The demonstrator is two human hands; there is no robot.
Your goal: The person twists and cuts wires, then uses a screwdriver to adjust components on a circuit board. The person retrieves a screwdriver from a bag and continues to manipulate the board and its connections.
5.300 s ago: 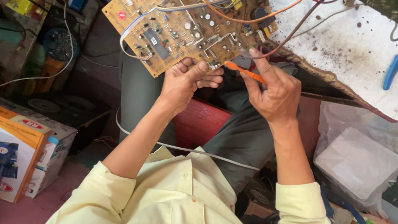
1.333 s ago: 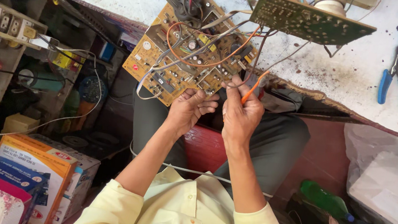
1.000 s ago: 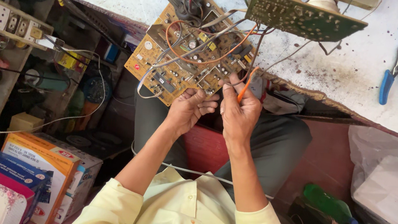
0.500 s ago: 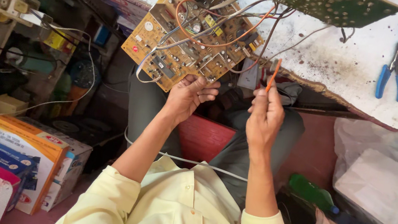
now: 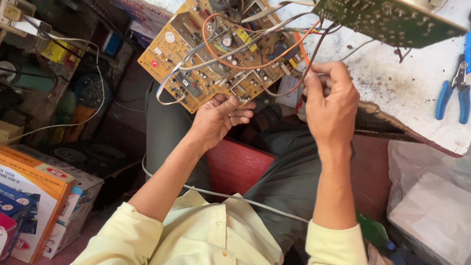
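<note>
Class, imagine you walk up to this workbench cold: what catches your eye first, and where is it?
A tan circuit board tangled in orange and grey wires tilts off the white bench edge, centre top. The left hand props its lower edge; the right hand pinches wires beside it. Blue pliers lie at the far right.

Both hands [image 5: 219,118] [image 5: 329,102] raised, fingers curled

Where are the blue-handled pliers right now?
In the head view, the blue-handled pliers lie on the white workbench at the upper right, beyond the right hand and just right of the green circuit board.
</note>
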